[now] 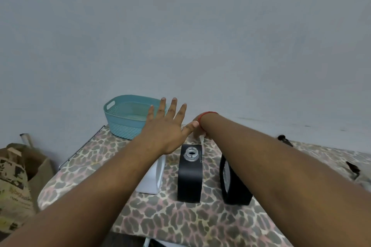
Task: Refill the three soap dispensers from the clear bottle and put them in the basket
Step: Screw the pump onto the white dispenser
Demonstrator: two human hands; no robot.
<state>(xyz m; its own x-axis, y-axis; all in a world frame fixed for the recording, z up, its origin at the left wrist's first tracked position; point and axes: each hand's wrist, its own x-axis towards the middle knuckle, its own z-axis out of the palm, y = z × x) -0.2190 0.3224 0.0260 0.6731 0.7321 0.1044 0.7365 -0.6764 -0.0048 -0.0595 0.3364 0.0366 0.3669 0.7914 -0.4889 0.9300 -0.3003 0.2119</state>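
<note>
Both forearms reach forward over the leopard-print tabletop [160, 220]. Left hand [166, 124] is flat, fingers spread, empty, hovering above the white dispenser [155, 174] with fingertips over the near rim of the teal basket [122, 118]. Right hand [197, 126] is mostly hidden behind the left thumb and its own wrist, which bears a red thread [206, 115]; its grip cannot be told, though a white pump tube [202, 142] shows just below it. Middle black dispenser [189, 176] stands uncapped, neck open. Another black dispenser [230, 184] sits partly under the right forearm. Brown paper bag [18, 184] at far left.
</note>
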